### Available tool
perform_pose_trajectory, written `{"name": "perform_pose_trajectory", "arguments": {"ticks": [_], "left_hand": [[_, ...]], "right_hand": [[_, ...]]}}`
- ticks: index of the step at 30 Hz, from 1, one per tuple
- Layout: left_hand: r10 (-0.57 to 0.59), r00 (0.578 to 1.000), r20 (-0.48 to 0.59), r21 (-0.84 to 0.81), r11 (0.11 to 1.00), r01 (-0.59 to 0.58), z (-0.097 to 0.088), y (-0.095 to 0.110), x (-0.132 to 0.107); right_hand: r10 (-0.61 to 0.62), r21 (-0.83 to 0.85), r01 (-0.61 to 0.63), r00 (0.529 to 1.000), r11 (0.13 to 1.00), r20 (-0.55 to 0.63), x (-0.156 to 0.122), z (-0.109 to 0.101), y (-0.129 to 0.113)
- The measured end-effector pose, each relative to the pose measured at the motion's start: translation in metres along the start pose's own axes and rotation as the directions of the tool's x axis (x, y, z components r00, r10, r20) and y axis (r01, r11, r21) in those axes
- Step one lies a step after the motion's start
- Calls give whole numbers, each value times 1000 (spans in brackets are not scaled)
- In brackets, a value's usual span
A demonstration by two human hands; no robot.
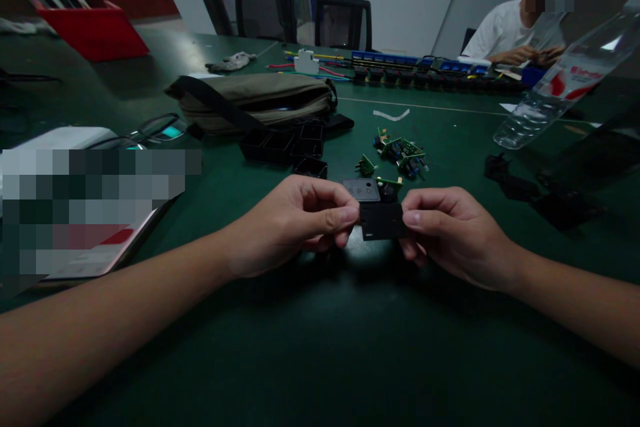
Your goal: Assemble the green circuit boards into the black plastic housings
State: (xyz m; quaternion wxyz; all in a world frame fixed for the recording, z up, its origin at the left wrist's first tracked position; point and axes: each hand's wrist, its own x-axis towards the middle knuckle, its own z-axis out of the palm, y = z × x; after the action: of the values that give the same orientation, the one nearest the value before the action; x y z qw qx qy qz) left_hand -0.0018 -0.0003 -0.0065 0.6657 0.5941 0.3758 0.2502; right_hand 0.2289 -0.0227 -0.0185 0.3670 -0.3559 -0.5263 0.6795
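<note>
My left hand (310,217) and my right hand (453,233) meet in front of me above the green table. Between their thumbs and fingertips is a small black plastic panel (383,221) with little slots near its edges, gripped at both ends. Just behind it shows a second black plastic piece (361,190) with raised markings and a hole. Beside that piece is a small green circuit board (393,182) with a dark part on it; I cannot tell if these are joined to the panel. Several black open boxes (280,145) and loose circuit boards (403,150) lie beyond my hands.
A khaki bag (260,100) with a black strap lies farther back, near glasses (160,128). At right stands a tilted-looking clear bottle (555,90). Wiring and a long row of blue-black parts (420,67) run across the back. A red bin (95,32) is at left; another person (505,33) sits opposite.
</note>
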Motion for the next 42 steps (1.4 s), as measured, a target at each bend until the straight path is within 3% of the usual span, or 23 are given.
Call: {"name": "perform_pose_trajectory", "arguments": {"ticks": [8,42], "left_hand": [[-14,1000,16,53,998,13,-4,-4,0],[19,999,26,-71,997,-17,1,0,1]], "right_hand": [[8,-8,-8,1000,1000,-12,0,0,0],[-37,-28,38,998,999,58,-3,-7,5]]}}
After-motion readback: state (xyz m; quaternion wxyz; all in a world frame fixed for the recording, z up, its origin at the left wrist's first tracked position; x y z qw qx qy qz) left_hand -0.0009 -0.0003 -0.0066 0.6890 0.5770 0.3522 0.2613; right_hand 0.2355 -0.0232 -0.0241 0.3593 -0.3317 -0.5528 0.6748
